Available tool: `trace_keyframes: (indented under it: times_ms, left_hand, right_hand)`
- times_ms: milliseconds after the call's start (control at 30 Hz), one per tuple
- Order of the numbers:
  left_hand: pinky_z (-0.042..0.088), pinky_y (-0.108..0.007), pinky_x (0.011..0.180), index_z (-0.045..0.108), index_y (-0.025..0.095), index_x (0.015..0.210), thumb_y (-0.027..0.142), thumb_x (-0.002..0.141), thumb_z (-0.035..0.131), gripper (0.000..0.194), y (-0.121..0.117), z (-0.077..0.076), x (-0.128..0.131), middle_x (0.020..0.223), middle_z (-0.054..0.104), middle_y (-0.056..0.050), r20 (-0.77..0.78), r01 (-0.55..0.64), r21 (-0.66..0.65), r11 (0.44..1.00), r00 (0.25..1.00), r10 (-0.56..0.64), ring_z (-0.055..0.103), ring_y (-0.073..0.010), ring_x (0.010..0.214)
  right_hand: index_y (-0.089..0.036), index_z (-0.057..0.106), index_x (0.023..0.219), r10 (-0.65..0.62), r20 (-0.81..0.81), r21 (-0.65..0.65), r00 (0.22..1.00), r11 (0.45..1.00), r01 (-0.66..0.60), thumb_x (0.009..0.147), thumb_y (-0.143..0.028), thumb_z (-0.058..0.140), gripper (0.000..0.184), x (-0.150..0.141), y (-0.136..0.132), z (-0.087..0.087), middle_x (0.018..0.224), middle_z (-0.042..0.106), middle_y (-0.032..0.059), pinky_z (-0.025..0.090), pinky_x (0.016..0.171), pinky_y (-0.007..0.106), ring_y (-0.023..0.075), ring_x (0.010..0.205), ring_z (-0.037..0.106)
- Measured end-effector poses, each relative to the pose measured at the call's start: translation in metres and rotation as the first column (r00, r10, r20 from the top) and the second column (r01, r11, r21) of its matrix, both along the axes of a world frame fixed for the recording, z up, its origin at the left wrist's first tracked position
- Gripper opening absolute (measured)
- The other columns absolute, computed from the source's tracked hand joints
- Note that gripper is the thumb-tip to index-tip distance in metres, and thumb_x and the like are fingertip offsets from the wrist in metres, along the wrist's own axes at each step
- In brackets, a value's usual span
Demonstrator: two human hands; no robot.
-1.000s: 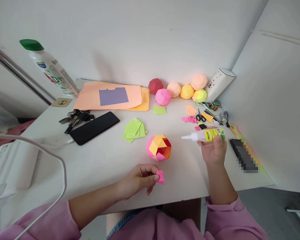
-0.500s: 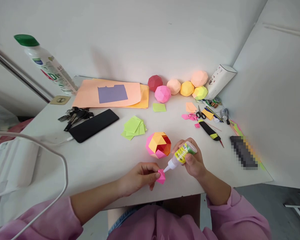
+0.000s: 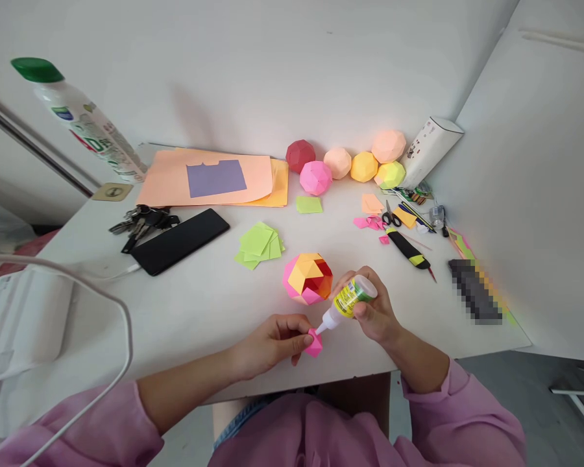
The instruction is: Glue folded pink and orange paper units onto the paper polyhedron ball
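My left hand (image 3: 272, 344) pinches a small folded pink paper piece (image 3: 314, 344) just above the table's near edge. My right hand (image 3: 376, 314) grips a small glue bottle (image 3: 345, 303) with a green cap end and yellow label, tilted down-left so its white nozzle touches the pink piece. Just behind both hands sits a multicoloured paper ball (image 3: 307, 278) of pink, orange, yellow and red faces.
A stack of green paper squares (image 3: 260, 243), a black phone (image 3: 180, 240), keys (image 3: 139, 220) and orange sheets (image 3: 209, 181) lie to the left. Several paper balls (image 3: 340, 163) line the back wall. Scissors (image 3: 390, 218), a cutter (image 3: 409, 250) and scraps lie right.
My right hand brought the glue bottle from the right side of the table down to the pink piece, nozzle now touching it. The left hand stayed in place.
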State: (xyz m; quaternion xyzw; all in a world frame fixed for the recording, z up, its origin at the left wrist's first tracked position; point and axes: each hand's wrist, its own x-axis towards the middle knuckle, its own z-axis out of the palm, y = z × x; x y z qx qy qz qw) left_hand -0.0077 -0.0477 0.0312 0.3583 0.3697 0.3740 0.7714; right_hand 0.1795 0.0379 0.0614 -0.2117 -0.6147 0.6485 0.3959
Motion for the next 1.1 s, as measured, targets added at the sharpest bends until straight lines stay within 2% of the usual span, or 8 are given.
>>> trace_keyframes:
  times_ms: [233, 400, 600, 800, 933, 1100]
  left_hand:
    - [0.043, -0.023, 0.054, 0.065, 0.013, 0.071, 0.046, 0.072, 0.075, 0.034, 0.000, 0.000, 0.000, 0.074, 0.060, -0.001, -0.026, 0.003, -0.004, 1.000, 1.000, -0.003, 0.049, -0.0085, 0.057]
    - [0.041, -0.022, 0.053, 0.065, 0.013, 0.070, 0.046, 0.072, 0.075, 0.035, 0.000, -0.001, 0.000, 0.072, 0.059, 0.000, -0.032, 0.002, -0.016, 1.000, 0.999, -0.003, 0.048, -0.0080, 0.056]
    - [0.040, -0.022, 0.052, 0.065, 0.013, 0.070, 0.047, 0.072, 0.075, 0.035, -0.001, -0.003, 0.000, 0.070, 0.060, -0.001, -0.058, 0.004, -0.022, 1.000, 0.998, -0.005, 0.048, -0.0083, 0.055]
    - [0.040, -0.023, 0.052, 0.064, 0.013, 0.070, 0.047, 0.072, 0.074, 0.035, -0.001, -0.004, 0.000, 0.070, 0.059, 0.000, -0.061, 0.002, -0.025, 1.000, 0.998, -0.004, 0.047, -0.0084, 0.054]
    - [0.041, -0.023, 0.053, 0.065, 0.013, 0.070, 0.045, 0.073, 0.074, 0.033, -0.001, -0.002, 0.000, 0.072, 0.059, 0.000, -0.052, 0.008, -0.027, 1.000, 0.999, -0.009, 0.048, -0.0083, 0.055]
    - [0.040, -0.022, 0.051, 0.066, 0.013, 0.069, 0.043, 0.074, 0.074, 0.032, -0.002, -0.010, 0.000, 0.071, 0.059, -0.001, -0.012, -0.013, 0.011, 1.000, 1.000, 0.014, 0.048, -0.0079, 0.055]
  right_hand:
    - [-0.023, 0.043, 0.078, -0.027, 0.031, 0.009, 0.999, 1.000, 0.027, 0.072, -0.056, 0.073, 0.045, -0.002, -0.001, 0.003, 0.073, 0.056, -0.0013, 0.042, 0.054, 0.027, 0.0139, 0.061, 0.053]
    - [-0.023, 0.044, 0.078, -0.009, 0.000, 0.018, 1.000, 1.000, 0.009, 0.073, -0.050, 0.074, 0.041, -0.002, -0.002, 0.004, 0.072, 0.054, -0.0023, 0.043, 0.055, 0.028, 0.0131, 0.061, 0.053]
    - [-0.024, 0.042, 0.078, 0.035, 0.015, 0.033, 0.999, 0.999, -0.036, 0.074, -0.053, 0.073, 0.043, -0.003, -0.002, 0.008, 0.068, 0.055, -0.0028, 0.047, 0.053, 0.030, 0.0149, 0.058, 0.057]
    - [-0.025, 0.042, 0.078, 0.034, -0.001, 0.033, 0.999, 0.999, -0.034, 0.074, -0.051, 0.073, 0.041, -0.005, -0.003, 0.009, 0.069, 0.056, -0.0029, 0.046, 0.053, 0.030, 0.0137, 0.056, 0.055]
    - [-0.024, 0.045, 0.081, 0.033, -0.002, -0.017, 0.999, 0.999, -0.033, 0.074, -0.051, 0.073, 0.040, -0.004, -0.001, 0.006, 0.071, 0.056, -0.0018, 0.044, 0.053, 0.028, 0.0128, 0.059, 0.053]
    - [-0.023, 0.046, 0.082, 0.044, 0.028, -0.188, 0.999, 0.981, -0.038, 0.076, -0.051, 0.071, 0.038, -0.002, 0.001, 0.003, 0.065, 0.048, -0.0045, 0.032, 0.043, 0.021, 0.0090, 0.052, 0.043]
